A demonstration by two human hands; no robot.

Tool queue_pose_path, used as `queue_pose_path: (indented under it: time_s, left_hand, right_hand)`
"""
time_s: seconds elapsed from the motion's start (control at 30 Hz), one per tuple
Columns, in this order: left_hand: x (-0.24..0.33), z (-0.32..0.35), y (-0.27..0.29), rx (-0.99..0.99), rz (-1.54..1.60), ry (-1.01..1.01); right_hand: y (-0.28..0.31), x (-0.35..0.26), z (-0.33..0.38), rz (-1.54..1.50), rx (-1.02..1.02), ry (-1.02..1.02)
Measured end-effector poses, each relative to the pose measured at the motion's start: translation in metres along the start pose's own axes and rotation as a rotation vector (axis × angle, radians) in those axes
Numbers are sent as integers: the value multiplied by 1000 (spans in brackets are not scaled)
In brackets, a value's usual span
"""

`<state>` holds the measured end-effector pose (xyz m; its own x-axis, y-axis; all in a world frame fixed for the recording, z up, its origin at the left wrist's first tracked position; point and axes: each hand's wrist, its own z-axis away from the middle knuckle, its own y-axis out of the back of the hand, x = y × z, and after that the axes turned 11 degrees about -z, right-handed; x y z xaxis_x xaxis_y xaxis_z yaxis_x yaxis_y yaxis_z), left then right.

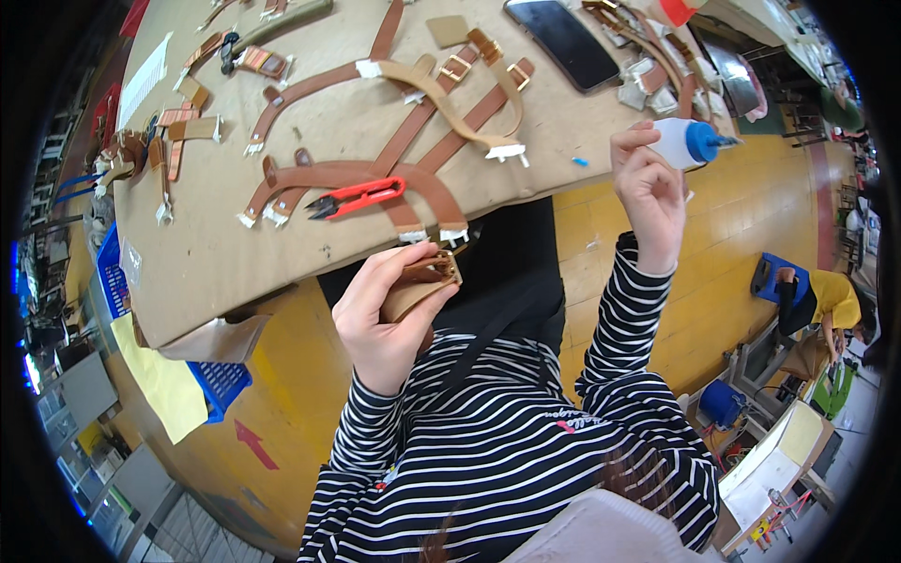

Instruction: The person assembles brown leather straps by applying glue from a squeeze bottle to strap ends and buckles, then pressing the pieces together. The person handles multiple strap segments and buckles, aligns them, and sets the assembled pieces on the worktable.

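Note:
My left hand point(380, 314) is closed around a folded tan leather strap point(409, 293) just off the table's front edge; a bit of gold-coloured metal shows at its end. Raised at the right, my right hand point(650, 192) grips a white squeeze bottle point(671, 143) with a blue cap, its nozzle tipped to the right. Red-handled thread snips point(358, 198) lie on the table close beyond my left hand. Around them are brown leather straps point(328, 175) with white-wrapped ends, some fitted with gold buckles point(455, 68).
A black phone point(563, 42) lies on the paper-covered table point(211, 281). More strap pieces point(192, 127) are piled at the left, others at the far right. A blue basket point(223, 387) stands below the left corner. A person in yellow point(833, 305) sits off to the right.

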<state>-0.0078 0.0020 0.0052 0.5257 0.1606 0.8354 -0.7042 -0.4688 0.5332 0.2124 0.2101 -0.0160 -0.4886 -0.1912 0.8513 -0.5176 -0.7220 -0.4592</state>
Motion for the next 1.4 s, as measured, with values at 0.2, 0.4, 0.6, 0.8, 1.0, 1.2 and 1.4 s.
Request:
queue_pose_path:
  time_s: [0.2,0.4,0.6,0.8,1.0,1.2,1.4]
  left_hand:
    - [-3,-4,-9,14,147,9]
    - [-3,-6,-9,-15,283,54]
    - [-5,-7,-6,-20,368,70]
    - [-5,-7,-3,-39,463,122]
    - [-2,-6,-2,-77,549,166]
    - [-4,-4,3,-108,577,159]
    - [-7,2,1,-78,562,169]
  right_hand:
    - [-13,-40,-39,-78,44,-26]
    - [-13,-47,-52,-59,40,-69]
    - [-4,-28,-31,-16,100,102]
    - [37,-27,4,1186,-98,511]
    - [56,-38,-1,3132,-290,1386]
    - [58,-38,-6,2914,-183,1310]
    - [64,3,6,2624,-303,1160]
